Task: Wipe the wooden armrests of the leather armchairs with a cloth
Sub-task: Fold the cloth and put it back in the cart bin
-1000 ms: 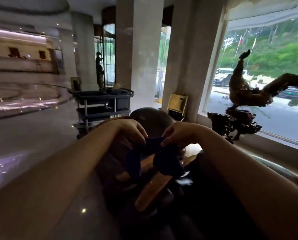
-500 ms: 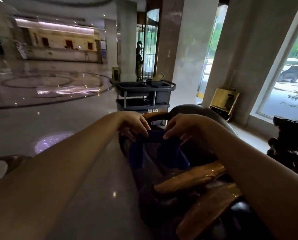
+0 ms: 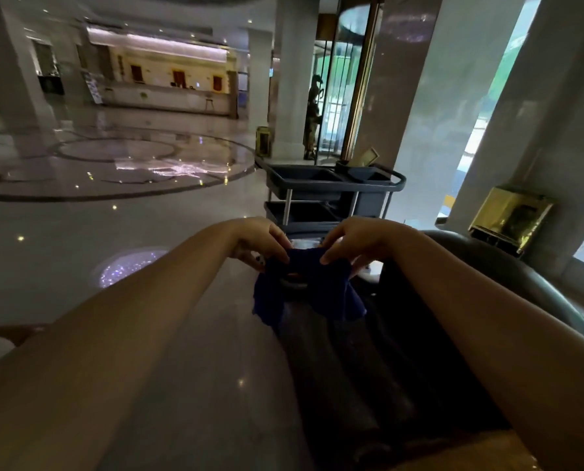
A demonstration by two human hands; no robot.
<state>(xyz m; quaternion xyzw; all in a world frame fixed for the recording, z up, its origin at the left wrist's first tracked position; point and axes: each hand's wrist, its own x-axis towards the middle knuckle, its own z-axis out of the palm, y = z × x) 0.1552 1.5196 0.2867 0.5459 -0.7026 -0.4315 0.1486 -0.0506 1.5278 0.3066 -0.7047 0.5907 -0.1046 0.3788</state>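
My left hand point(image 3: 261, 241) and right hand point(image 3: 358, 241) each pinch the top edge of the blue cloth point(image 3: 312, 288), which hangs between them. It dangles above the dark leather armchair point(image 3: 508, 277), near the grey cart point(image 3: 331, 192).

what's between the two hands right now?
In the head view, only the blue cloth spans the gap: the left hand and right hand each pinch its top edge, and the rest hangs below them.

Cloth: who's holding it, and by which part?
Both. The left hand and right hand each pinch the top edge of the blue cloth; the rest hangs free below.
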